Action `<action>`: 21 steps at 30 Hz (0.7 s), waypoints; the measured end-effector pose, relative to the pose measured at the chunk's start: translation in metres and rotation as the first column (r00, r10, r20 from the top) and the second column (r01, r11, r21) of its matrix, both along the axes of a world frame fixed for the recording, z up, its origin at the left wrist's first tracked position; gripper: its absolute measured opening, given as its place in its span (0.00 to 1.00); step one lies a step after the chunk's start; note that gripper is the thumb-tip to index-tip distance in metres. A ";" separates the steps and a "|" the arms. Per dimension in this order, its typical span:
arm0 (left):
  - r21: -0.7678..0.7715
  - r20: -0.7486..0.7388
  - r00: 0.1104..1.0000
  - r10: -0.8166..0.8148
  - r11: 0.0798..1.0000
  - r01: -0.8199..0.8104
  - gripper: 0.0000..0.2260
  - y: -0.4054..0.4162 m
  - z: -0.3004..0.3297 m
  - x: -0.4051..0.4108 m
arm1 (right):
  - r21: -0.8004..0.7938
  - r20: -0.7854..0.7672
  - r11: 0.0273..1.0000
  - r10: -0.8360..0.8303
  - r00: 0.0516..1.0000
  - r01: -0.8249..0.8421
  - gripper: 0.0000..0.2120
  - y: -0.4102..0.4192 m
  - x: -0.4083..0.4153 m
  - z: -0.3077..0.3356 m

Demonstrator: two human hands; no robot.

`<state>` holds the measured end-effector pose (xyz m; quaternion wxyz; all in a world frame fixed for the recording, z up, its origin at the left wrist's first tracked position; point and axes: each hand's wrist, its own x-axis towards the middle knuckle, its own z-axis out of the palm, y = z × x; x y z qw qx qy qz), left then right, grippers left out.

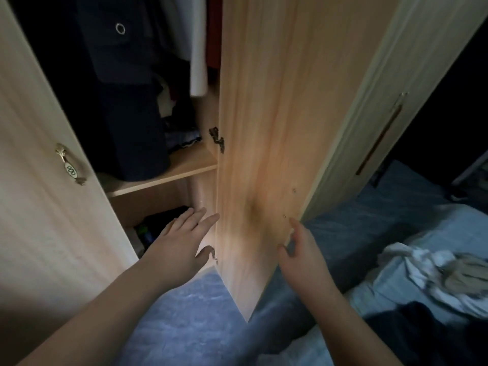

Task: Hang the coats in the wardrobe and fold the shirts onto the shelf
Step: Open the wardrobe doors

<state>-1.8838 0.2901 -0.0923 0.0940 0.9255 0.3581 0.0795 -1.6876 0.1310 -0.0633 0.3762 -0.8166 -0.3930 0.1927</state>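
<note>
Head view | left hand (176,243) was held flat, fingers straight, gripping nothing, before lower shelf; right hand (299,248) was spread loosely against open wardrobe door (266,159); coats (126,101) were hung inside; shirts (433,273) were heaped on bed (390,233)

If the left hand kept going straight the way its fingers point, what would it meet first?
Probably the hinge-side edge of the open light-wood wardrobe door: the left hand points up-right, fingertips almost at it. Depth is unclear; it might instead pass into the lower compartment.

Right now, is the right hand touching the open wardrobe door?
Touching: the head view shows the right hand with its fingertips on the open wardrobe door near its edge.
</note>
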 end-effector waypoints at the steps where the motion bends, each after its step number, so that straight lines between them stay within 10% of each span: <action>1: 0.006 0.001 1.000 0.007 1.000 -0.007 0.27 -0.001 -0.001 0.000 | -0.035 0.048 0.999 0.027 0.998 -0.025 0.28 -0.004 -0.007 0.000; 16: -0.050 0.000 0.940 0.340 0.939 -0.339 0.28 0.088 0.000 -0.168 | -0.357 0.418 0.768 0.641 0.644 -0.532 0.32 0.140 -0.140 -0.003; 21: -0.267 0.325 0.781 0.534 0.843 -0.466 0.26 0.157 0.012 -0.194 | -0.453 0.476 0.728 0.686 0.550 -0.515 0.32 0.208 -0.171 0.005</action>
